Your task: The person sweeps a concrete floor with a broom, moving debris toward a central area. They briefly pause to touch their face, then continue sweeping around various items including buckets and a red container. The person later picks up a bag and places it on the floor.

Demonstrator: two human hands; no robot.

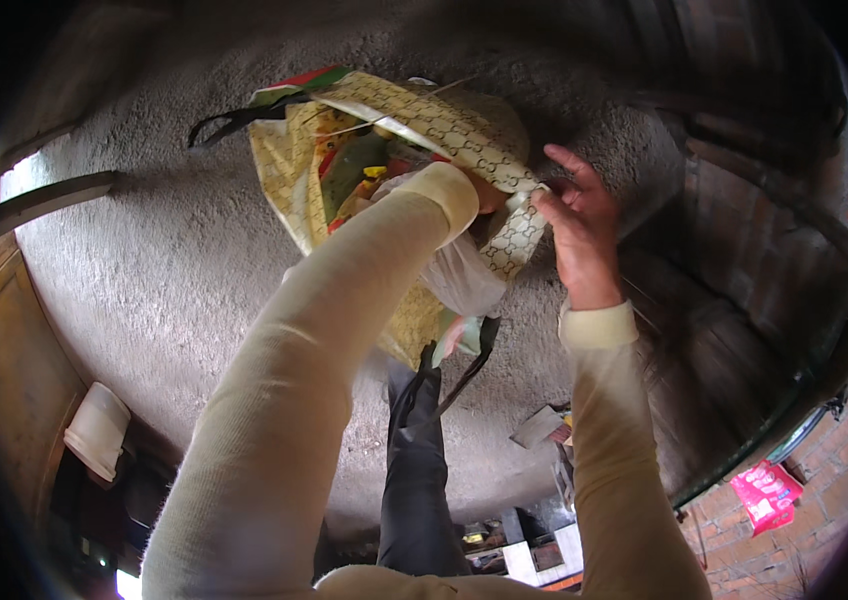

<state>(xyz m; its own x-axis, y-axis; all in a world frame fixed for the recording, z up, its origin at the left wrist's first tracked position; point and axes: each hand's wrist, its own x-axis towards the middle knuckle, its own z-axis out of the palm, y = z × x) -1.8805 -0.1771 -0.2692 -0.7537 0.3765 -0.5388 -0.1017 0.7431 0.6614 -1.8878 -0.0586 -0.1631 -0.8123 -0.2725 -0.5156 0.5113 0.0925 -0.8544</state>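
A large tan patterned shopping bag [399, 112] with black strap handles [234, 122] stands open in front of me. My left arm reaches into its mouth; only a sliver of my left hand [488, 193] shows past the cuff, and its fingers are hidden inside. At the bag's right rim, my right hand [586, 228] pinches the edge between thumb and fingers, with the index finger raised. Inside lie green, red and yellow packaged things [352, 170], too jumbled to name. A translucent plastic bag [464, 278] bulges out below my left wrist.
Rough grey concrete floor [174, 280] surrounds the bag. A white plastic container [98, 430] is at the lower left, beside a wooden panel [29, 370]. A pink package [767, 495] rests by brickwork at the lower right. A dark curved bar [49, 205] juts in at left.
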